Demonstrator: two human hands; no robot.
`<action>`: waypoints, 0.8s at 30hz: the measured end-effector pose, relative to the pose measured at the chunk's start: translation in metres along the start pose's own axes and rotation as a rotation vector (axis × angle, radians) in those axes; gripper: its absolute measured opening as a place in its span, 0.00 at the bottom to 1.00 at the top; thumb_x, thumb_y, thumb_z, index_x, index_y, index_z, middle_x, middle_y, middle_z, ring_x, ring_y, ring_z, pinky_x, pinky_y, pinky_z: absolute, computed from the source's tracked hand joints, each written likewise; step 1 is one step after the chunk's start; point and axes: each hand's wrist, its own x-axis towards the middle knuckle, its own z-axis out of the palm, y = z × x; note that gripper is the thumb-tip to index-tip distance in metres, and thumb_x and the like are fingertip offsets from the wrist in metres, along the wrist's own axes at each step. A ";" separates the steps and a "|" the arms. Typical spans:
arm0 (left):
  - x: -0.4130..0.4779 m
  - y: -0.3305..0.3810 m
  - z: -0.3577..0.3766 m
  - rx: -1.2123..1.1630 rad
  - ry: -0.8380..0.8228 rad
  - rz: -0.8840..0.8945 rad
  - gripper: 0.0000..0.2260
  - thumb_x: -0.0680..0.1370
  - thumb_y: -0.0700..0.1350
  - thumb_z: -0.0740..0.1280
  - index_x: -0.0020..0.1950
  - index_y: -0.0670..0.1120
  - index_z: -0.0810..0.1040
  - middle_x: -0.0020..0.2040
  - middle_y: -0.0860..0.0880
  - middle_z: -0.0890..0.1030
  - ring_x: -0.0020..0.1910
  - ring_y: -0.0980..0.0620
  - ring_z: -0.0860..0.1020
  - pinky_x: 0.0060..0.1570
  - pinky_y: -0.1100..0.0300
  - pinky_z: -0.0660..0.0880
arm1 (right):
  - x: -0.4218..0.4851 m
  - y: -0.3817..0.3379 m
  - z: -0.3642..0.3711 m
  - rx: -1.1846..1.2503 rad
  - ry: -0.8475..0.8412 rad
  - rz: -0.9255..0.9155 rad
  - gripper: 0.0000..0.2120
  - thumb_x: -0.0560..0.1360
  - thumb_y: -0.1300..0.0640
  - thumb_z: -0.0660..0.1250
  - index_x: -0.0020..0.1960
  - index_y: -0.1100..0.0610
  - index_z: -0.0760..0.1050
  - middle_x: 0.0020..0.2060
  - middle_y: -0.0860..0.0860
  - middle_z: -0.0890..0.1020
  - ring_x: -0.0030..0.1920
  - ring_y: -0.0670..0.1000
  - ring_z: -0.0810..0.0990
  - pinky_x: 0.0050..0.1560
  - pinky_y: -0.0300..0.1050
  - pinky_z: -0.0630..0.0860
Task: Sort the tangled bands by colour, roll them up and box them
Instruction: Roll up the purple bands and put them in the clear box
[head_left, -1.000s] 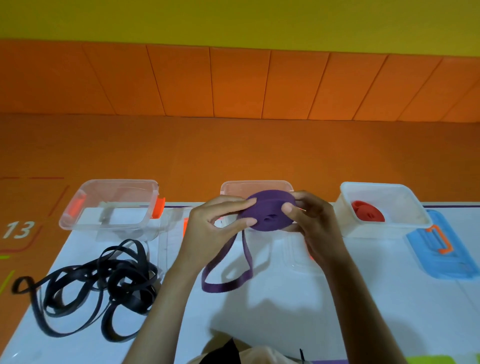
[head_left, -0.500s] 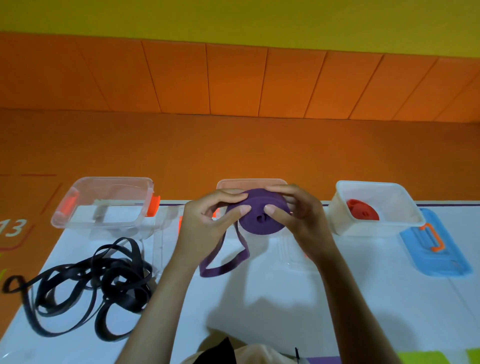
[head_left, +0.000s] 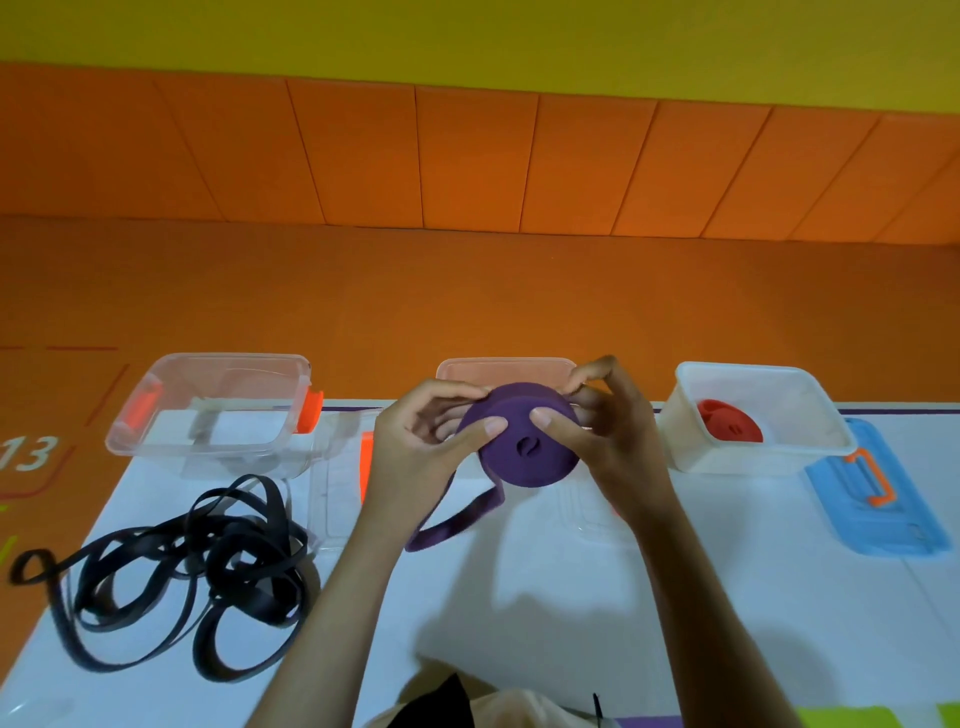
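A thick purple band roll (head_left: 527, 447) is held above the white table, in front of the middle clear box (head_left: 506, 366). My left hand (head_left: 415, 449) grips its left side, thumb on the face. My right hand (head_left: 605, 431) grips its right side, thumb on the face and fingers over the top. A short loose purple tail (head_left: 454, 525) hangs down to the table. A tangled black band (head_left: 197, 566) lies at the left. A rolled red band (head_left: 730, 428) sits in the white box (head_left: 810, 410) on the right.
A clear box with orange clips (head_left: 218, 410) stands at the back left. A blue lid with an orange handle (head_left: 878, 499) lies at the right. Clear lids (head_left: 337, 483) lie flat near the middle box. The white table (head_left: 571, 597) ends against an orange floor.
The roll has turned in both hands and taken up more band; the loose purple tail is shorter. My fingers shifted round the roll's rim.
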 end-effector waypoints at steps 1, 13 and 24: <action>0.000 -0.001 0.000 0.000 -0.013 -0.017 0.13 0.71 0.46 0.82 0.53 0.53 0.86 0.53 0.50 0.88 0.53 0.49 0.87 0.51 0.58 0.82 | 0.000 -0.001 0.001 -0.004 -0.004 -0.022 0.16 0.70 0.54 0.79 0.53 0.48 0.77 0.46 0.49 0.86 0.47 0.51 0.87 0.39 0.40 0.81; 0.001 0.005 -0.006 0.098 -0.103 -0.001 0.14 0.69 0.43 0.84 0.51 0.54 0.86 0.49 0.52 0.87 0.50 0.53 0.86 0.48 0.63 0.81 | -0.001 0.000 0.002 -0.128 -0.027 -0.108 0.13 0.71 0.50 0.79 0.48 0.45 0.75 0.44 0.46 0.82 0.43 0.49 0.84 0.35 0.42 0.80; -0.002 0.009 -0.009 0.065 -0.116 -0.005 0.19 0.69 0.42 0.83 0.56 0.55 0.85 0.52 0.48 0.89 0.51 0.47 0.88 0.49 0.62 0.82 | -0.009 0.001 0.001 -0.101 -0.033 -0.061 0.13 0.72 0.50 0.79 0.49 0.51 0.76 0.46 0.48 0.83 0.48 0.53 0.85 0.36 0.42 0.81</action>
